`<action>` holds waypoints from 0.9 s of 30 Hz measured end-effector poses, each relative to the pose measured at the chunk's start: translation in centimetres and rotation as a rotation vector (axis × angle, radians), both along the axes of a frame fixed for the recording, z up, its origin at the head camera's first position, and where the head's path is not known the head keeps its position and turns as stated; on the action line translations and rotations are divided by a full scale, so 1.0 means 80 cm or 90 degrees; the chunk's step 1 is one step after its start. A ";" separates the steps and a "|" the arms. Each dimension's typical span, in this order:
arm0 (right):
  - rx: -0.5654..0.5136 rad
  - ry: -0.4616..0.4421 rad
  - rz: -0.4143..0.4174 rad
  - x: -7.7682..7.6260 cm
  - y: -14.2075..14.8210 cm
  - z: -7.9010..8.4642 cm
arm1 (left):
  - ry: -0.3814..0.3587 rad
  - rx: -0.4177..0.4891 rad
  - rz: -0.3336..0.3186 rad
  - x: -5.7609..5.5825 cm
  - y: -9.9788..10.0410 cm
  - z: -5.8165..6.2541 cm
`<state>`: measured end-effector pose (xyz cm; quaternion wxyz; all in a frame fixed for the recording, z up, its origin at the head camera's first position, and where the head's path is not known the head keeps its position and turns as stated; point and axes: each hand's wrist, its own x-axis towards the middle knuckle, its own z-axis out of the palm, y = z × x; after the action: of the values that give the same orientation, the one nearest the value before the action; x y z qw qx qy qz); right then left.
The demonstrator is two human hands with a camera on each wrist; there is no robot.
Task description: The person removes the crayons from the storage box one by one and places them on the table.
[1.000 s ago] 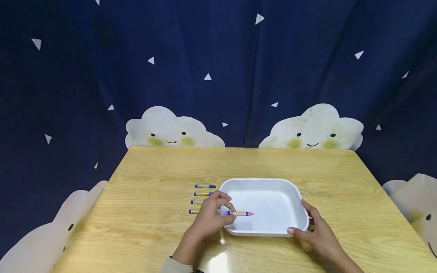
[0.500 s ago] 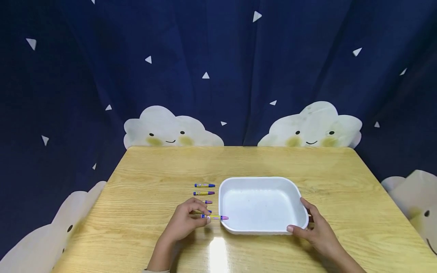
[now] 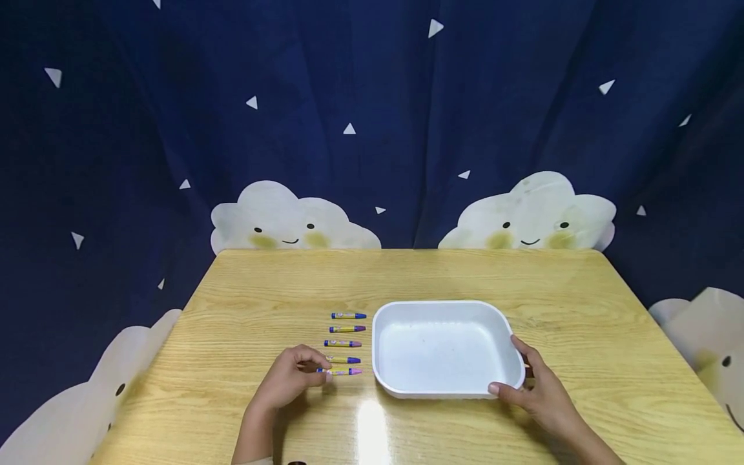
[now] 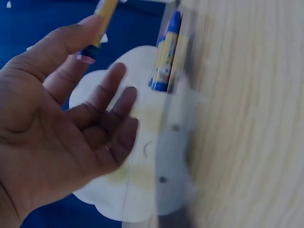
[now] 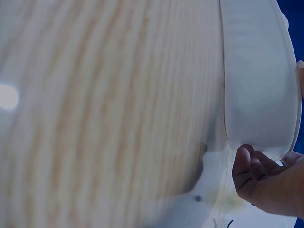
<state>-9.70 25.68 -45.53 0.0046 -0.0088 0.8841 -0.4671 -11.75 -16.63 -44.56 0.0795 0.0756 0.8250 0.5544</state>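
Note:
My left hand (image 3: 292, 376) pinches a pink-tipped crayon (image 3: 347, 372) near its blue end, between thumb and forefinger. In the left wrist view that crayon (image 4: 105, 21) slants up from the fingertips while the other fingers lie loosely bent. Just beyond it in the head view is a crayon with a dark blue tip (image 3: 351, 360), its rear end partly behind my fingers. My right hand (image 3: 540, 391) grips the right front corner of a white rectangular basin (image 3: 380, 381), thumb on the rim. The right wrist view shows its curled fingers (image 5: 243, 164) against the basin's wall.
Farther back, in a column left of the basin, lie a pink-tipped crayon (image 3: 343, 344), a purple-tipped one (image 3: 347, 329) and a blue-tipped one (image 3: 349, 316). All rest on a wooden table (image 3: 261, 290). A dark blue curtain (image 3: 407, 97) hangs behind.
My left hand has carried the pink-tipped crayon from over the basin leftward, down beside the front of the crayon column. The right hand stays on the basin.

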 end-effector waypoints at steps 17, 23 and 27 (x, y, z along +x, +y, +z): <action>0.001 0.010 -0.001 0.003 0.002 -0.001 | -0.054 -0.117 0.013 -0.014 0.004 -0.015; -0.009 0.021 -0.002 0.002 0.005 -0.006 | -0.040 -0.182 0.038 -0.016 0.013 -0.015; -0.038 0.017 0.004 0.001 0.003 -0.011 | -0.056 -0.163 0.034 -0.012 0.009 -0.013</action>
<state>-9.61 25.89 -46.41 -0.0058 -0.0180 0.8696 -0.4934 -12.75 -15.92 -45.63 0.1100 0.0181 0.8865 0.4490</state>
